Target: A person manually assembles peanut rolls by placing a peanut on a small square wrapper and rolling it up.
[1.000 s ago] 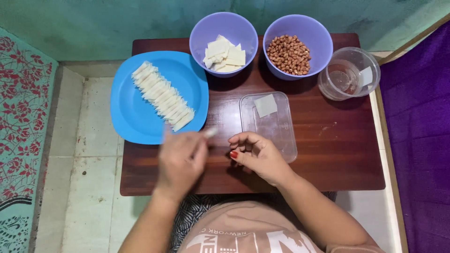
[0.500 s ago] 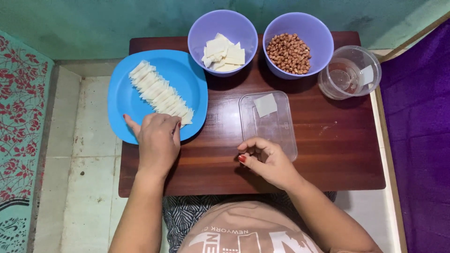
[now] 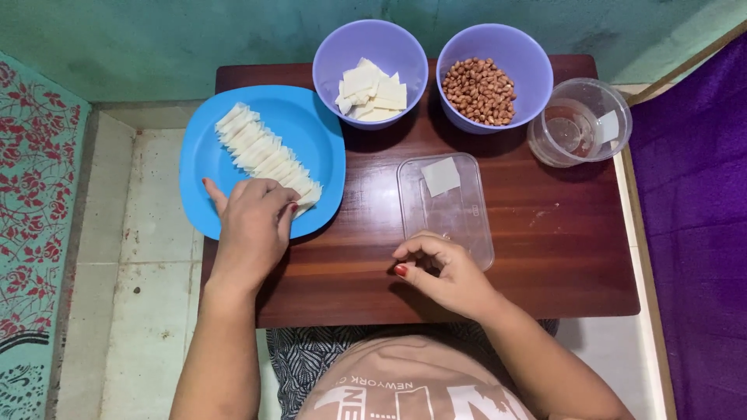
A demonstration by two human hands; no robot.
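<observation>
My left hand (image 3: 253,222) lies open on the blue plate (image 3: 315,128) at nine o'clock, touching folded wrappers (image 3: 264,152); right hand (image 3: 443,272) curls empty beside the clear lid (image 3: 459,214)

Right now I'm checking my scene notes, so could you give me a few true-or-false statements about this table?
1. The left hand rests on the blue plate by the row of folded wrappers. True.
2. The peanuts are in the clear cup. False: they fill a purple bowl.
3. The clear rectangular lid holds one white square. True.
4. The right hand is inside a bowl. False: it is over the wooden table.
</observation>
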